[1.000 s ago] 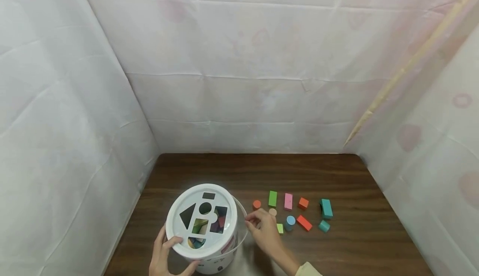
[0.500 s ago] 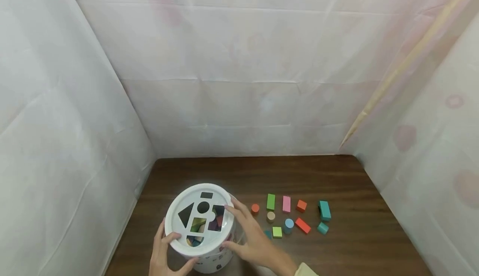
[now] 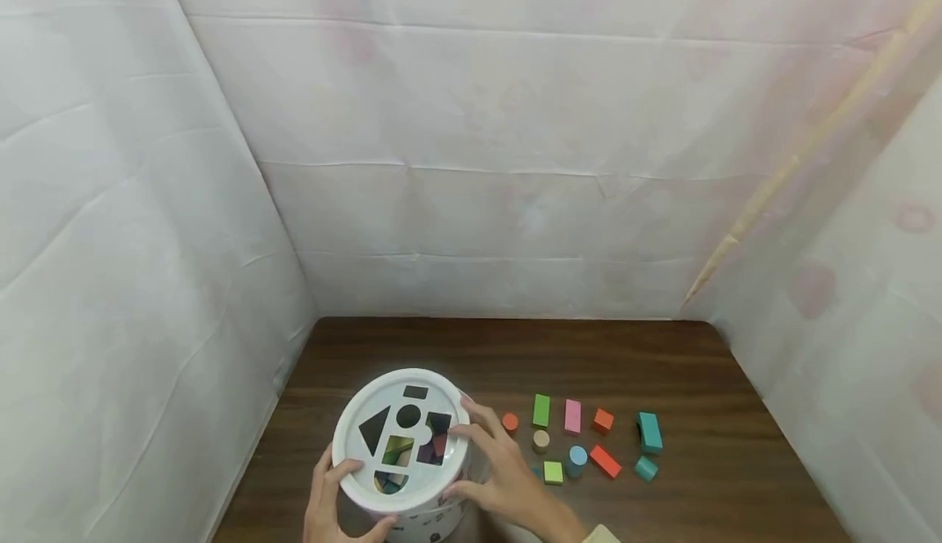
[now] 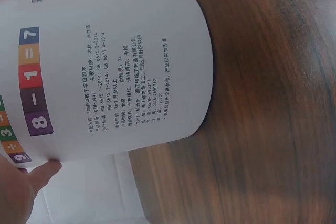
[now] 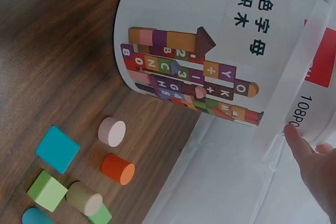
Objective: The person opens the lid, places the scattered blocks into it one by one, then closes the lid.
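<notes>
A white toy-block bucket (image 3: 434, 520) stands near the table's front, covered by a white lid (image 3: 370, 400) with shape cutouts. Through the holes, coloured blocks show inside. My left hand (image 3: 329, 504) grips the lid's left rim, fingers on top and thumb low on the side. On the opposite side, my right hand (image 3: 508, 477) holds the rim with its fingertips on the lid's edge and thumb against the wall. In the left wrist view, a finger (image 4: 46, 174) touches the bucket's printed side. The right wrist view shows a fingertip (image 5: 294, 132) against the upper wall.
Right of the bucket, several loose blocks lie on the dark wooden table (image 3: 515, 355): a green block (image 3: 541, 410), a pink block (image 3: 572, 416), a red block (image 3: 606, 461), a blue cylinder (image 3: 576, 461) and a teal arch (image 3: 649, 432) among them. White sheets (image 3: 471, 216) enclose the table.
My right hand has let go of the bucket's thin handle and moved left onto the lid's right rim. The left hand has kept its grip. The view has shifted slightly.
</notes>
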Available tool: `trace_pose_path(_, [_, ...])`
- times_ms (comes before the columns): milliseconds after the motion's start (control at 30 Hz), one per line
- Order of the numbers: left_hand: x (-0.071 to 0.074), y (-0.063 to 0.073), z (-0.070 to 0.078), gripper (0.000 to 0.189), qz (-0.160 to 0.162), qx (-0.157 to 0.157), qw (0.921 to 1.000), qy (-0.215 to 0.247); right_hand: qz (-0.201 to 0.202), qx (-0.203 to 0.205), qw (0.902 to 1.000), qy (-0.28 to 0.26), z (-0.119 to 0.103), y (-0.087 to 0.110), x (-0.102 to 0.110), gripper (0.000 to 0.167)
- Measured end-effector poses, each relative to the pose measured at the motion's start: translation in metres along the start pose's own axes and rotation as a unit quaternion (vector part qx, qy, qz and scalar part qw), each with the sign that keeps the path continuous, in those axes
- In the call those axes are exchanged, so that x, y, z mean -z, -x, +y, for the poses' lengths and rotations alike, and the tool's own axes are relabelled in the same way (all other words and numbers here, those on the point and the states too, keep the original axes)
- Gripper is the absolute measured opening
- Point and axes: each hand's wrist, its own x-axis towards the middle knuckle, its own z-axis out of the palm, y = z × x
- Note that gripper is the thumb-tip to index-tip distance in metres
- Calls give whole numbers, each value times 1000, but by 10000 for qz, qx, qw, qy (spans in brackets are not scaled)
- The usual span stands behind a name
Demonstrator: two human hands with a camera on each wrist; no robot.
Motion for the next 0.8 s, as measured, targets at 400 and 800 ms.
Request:
trace_pose_path(400, [-19,-15,4,120,569,-279,9973,381,-18,-409,9992,-36,2,-11,13,53])
trace_pose_path(800, [-23,-25,14,123,136,1252,9897,683,368,976,9939,372,-5,-20,9,24])
